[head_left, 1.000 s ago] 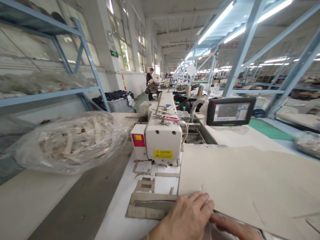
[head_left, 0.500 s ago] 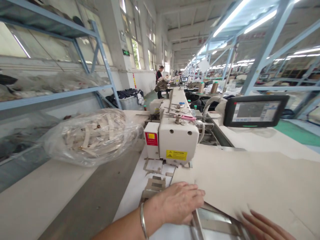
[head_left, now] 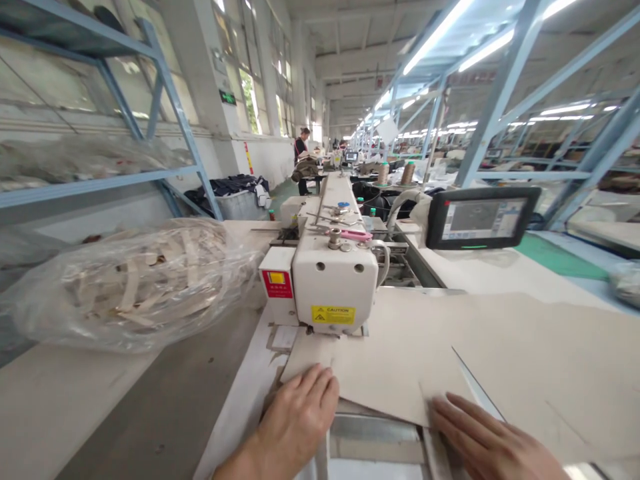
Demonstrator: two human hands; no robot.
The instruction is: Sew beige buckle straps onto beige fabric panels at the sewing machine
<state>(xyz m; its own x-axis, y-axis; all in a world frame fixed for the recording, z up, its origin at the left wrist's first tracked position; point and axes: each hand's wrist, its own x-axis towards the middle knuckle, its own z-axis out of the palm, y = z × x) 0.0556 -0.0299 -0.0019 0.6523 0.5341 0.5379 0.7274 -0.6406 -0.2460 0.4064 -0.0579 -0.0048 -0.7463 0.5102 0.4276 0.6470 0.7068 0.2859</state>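
A beige fabric panel [head_left: 370, 370] lies flat below the head of a white sewing machine [head_left: 335, 280]. My left hand [head_left: 303, 410] rests with outstretched fingers on the panel's near left corner; its thumb is hidden. At the panel's near right edge is my right hand [head_left: 487, 437], its fingers laid out flat and slightly blurred. Between my hands, part of a metal clamp frame [head_left: 377, 430] shows under the panel's near edge. A second, larger beige fabric piece [head_left: 555, 360] spreads to the right, with a narrow gap separating the two on the near side.
A clear plastic bag [head_left: 145, 283] of beige strips sits left of the machine. Pink-handled snips [head_left: 350, 235] lie on the machine's top. A control screen [head_left: 483, 217] stands at the right. Blue shelving [head_left: 180, 120] rises on the left; another person [head_left: 302, 147] is farther back.
The small panel has shifted left with my left hand, under the machine head. My right hand has come onto its right edge. A gap has appeared beside the larger piece. The view has turned slightly right.
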